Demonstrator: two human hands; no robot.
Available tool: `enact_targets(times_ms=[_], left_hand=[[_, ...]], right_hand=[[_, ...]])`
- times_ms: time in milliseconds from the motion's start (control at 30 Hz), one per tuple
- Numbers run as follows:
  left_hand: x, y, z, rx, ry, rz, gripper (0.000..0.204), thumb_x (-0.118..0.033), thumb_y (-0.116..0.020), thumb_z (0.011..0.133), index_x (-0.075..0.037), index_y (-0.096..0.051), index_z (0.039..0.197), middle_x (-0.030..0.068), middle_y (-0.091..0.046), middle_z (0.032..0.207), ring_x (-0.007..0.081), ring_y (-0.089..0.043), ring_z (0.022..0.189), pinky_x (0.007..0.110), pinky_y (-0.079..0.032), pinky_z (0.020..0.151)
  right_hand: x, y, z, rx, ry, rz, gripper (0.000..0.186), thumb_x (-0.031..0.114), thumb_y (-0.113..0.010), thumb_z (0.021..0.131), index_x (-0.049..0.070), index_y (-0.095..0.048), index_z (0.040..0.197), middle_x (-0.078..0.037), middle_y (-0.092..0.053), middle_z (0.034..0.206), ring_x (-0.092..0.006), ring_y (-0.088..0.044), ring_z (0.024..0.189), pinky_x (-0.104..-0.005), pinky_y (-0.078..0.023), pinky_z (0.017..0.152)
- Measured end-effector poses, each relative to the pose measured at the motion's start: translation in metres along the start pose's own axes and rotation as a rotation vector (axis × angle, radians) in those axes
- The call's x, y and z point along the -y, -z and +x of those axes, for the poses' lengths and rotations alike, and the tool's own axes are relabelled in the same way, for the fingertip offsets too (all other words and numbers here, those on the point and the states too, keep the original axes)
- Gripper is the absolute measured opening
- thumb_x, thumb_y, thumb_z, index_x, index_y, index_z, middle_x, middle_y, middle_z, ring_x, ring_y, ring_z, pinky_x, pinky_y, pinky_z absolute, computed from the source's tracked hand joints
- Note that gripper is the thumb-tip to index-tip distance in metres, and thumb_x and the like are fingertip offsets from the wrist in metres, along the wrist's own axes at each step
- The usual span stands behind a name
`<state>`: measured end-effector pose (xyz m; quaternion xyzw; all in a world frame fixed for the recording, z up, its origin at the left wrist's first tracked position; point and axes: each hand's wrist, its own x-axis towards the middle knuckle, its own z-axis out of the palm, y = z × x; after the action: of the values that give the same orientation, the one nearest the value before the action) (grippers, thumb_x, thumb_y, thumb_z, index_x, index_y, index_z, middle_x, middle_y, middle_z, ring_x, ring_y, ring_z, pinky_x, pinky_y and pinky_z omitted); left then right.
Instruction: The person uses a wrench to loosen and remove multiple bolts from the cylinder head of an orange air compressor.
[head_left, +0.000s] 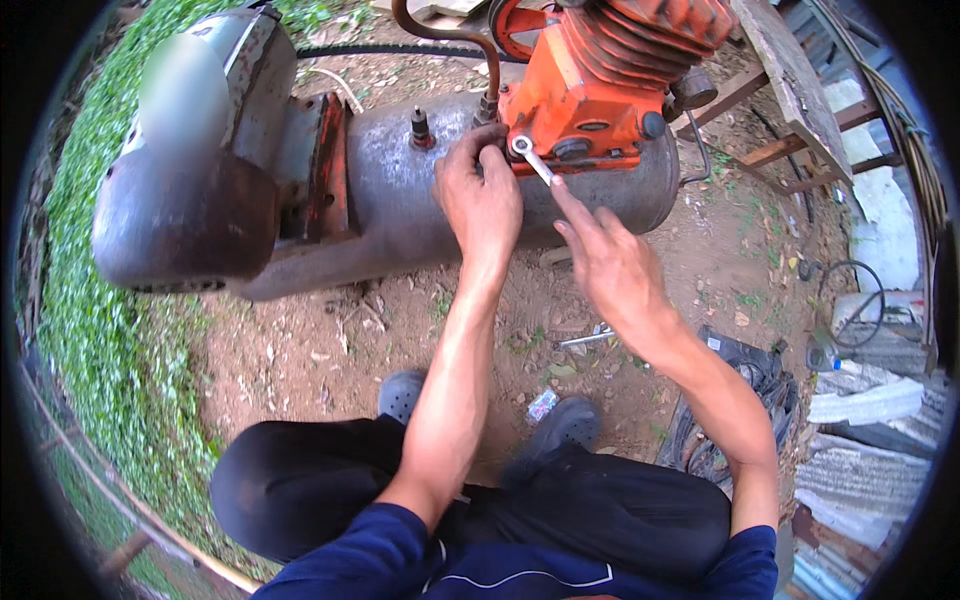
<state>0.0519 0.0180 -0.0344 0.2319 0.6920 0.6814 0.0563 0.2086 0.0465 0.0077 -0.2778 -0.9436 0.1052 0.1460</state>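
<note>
An orange compressor pump [600, 105] with cooling fins sits on a grey cylindrical tank [385, 190]. At the pump's near left base corner, my left hand [480, 195] has its fingers curled together; whatever they pinch is hidden. My right hand [612, 265] grips a silver ring wrench [535, 160], index finger along its shank. The wrench's ring end is beside the pump's base, close to my left fingertips. A brown metal pipe [480, 45] runs down to a fitting on the tank, left of the pump. Farther left stands a short dark valve fitting [422, 130].
A large grey motor [185, 210] is mounted at the tank's left end. On the dirt lie a metal tool [587, 338], a small printed packet [542, 405] and a dark heap with cables [745, 405]. A wooden bench [790, 75] and corrugated sheets [865, 480] line the right.
</note>
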Motion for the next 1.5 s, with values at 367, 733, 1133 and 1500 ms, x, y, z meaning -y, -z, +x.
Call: enact_targets(times_ms=[367,733,1133,1500], left_hand=[[-0.006,0.017,-0.011,0.130,-0.054,0.125,0.025,-0.004,-0.052,0.084,-0.007,-0.064,0.105,0.0075,-0.065,0.098,0.0280,-0.056,0.099,0.043,-0.038,0.090],[-0.013,0.026,-0.007,0.166,-0.022,0.084,0.030,-0.001,-0.047,0.085,-0.002,-0.063,0.110,0.0129,-0.067,0.105,0.0311,-0.059,0.102,0.041,-0.042,0.094],[-0.008,0.054,0.017,0.533,0.266,-0.229,0.034,-0.002,-0.045,0.091,0.005,-0.057,0.122,0.0192,-0.065,0.116,0.0231,-0.061,0.111,0.033,-0.045,0.097],[-0.003,0.052,0.010,0.545,0.166,-0.184,0.035,-0.003,-0.053,0.090,0.002,-0.057,0.124,0.0132,-0.064,0.116,0.0193,-0.059,0.109,0.033,-0.044,0.097]], right_hand=[[-0.052,0.016,0.017,0.093,0.276,-0.404,0.062,0.005,-0.061,0.080,0.027,-0.053,0.137,-0.006,-0.043,0.064,-0.0234,-0.052,0.049,-0.0370,-0.048,0.046],[0.049,0.019,0.003,-0.028,-0.363,0.086,0.042,0.015,-0.061,0.092,0.022,-0.057,0.133,-0.019,-0.068,0.088,-0.0357,-0.066,0.071,-0.0428,-0.053,0.061],[0.133,-0.036,0.016,-0.141,-0.612,-0.057,0.051,0.014,-0.056,0.092,0.014,-0.046,0.142,-0.018,-0.063,0.077,-0.0399,-0.063,0.062,-0.0504,-0.050,0.056],[-0.041,0.025,0.016,0.197,0.124,-0.533,0.054,0.012,-0.064,0.086,0.032,-0.054,0.135,-0.008,-0.058,0.075,-0.0273,-0.060,0.058,-0.0390,-0.049,0.051]])
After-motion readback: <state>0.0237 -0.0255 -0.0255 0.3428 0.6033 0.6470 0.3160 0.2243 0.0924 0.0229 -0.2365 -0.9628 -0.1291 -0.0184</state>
